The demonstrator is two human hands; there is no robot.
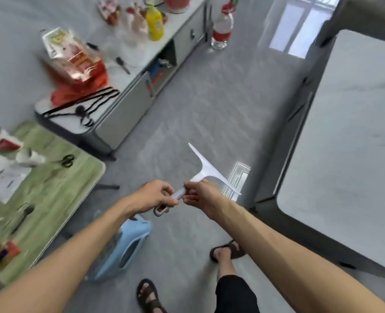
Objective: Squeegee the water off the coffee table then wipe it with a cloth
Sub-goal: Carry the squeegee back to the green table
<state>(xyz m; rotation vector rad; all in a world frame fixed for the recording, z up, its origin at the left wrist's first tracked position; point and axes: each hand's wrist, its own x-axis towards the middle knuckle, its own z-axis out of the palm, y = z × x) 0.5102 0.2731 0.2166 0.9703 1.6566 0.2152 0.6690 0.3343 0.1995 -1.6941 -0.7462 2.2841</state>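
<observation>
At the lower centre of the frame, above the grey floor (pixel 198 105), I see both hands sharing one squeegee (pixel 206 175). The left hand (pixel 152 196) has its grip curled closed around the grey handle, the hanging loop poking out below the fist. The right hand (pixel 204 196) pinches the handle's neck with narrow fingertips. The handle's long axis runs from lower left to upper right; the pale blade crosses it, slanting from upper left to lower right. The grey coffee desk (pixel 349 143) fills the right side, apart from the squeegee.
</observation>
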